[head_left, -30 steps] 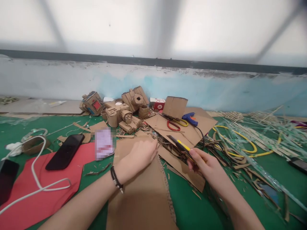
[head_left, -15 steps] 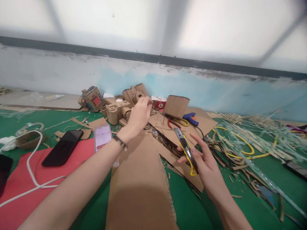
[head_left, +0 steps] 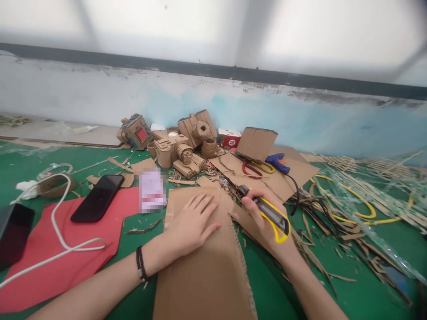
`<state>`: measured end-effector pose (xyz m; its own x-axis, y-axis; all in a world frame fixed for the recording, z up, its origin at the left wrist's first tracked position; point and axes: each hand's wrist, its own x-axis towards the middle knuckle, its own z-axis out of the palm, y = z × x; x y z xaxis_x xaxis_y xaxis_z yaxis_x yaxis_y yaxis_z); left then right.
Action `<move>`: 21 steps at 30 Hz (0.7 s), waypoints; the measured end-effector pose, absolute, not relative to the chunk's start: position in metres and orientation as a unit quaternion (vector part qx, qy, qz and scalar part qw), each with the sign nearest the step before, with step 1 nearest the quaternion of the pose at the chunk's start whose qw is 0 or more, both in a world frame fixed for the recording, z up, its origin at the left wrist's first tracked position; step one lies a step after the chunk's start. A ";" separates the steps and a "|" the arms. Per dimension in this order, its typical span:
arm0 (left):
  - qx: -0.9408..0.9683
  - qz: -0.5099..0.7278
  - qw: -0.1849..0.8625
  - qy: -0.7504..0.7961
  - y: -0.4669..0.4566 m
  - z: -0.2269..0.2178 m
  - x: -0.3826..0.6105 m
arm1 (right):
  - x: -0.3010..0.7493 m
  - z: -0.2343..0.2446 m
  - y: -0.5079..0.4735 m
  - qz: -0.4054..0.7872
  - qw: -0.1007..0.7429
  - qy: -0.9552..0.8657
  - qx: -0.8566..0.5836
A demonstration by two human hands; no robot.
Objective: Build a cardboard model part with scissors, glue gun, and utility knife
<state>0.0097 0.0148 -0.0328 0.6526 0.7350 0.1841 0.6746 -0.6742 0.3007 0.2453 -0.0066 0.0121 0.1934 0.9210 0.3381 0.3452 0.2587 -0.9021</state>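
A long brown cardboard sheet [head_left: 207, 271] with a ragged right edge lies in front of me. My left hand [head_left: 191, 222] rests flat on its far part, fingers spread. To the right of the sheet, my right hand [head_left: 263, 218] grips a yellow and black utility knife [head_left: 271, 215], its front end pointing away and to the left. Beyond the hands stand cardboard camera models, one with a round lens [head_left: 184, 151], another with a tube lens [head_left: 201, 130] and a third with a red panel [head_left: 136, 132].
Red-handled pliers [head_left: 251, 171] and a blue glue gun [head_left: 278, 163] lie on cardboard at back right. Cardboard scraps and bamboo sticks [head_left: 383, 178] spread over the right side. A black phone [head_left: 97, 198] and white cable [head_left: 55, 222] lie on red paper [head_left: 66, 258] at left.
My left hand has come back from near the camera models and down onto the cardboard sheet. My right hand has changed its hold on the utility knife, which is now turned more sideways.
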 end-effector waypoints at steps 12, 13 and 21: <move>0.893 0.166 0.036 0.416 0.060 -0.010 0.025 | 0.232 -0.026 0.027 0.355 0.522 -0.562 -0.536; 0.895 0.172 0.050 0.408 0.064 -0.013 0.025 | 0.234 -0.025 0.029 0.344 0.510 -0.573 -0.541; 0.879 0.199 0.140 0.409 0.063 -0.031 0.020 | 0.228 -0.025 0.029 0.295 0.484 -0.553 -0.610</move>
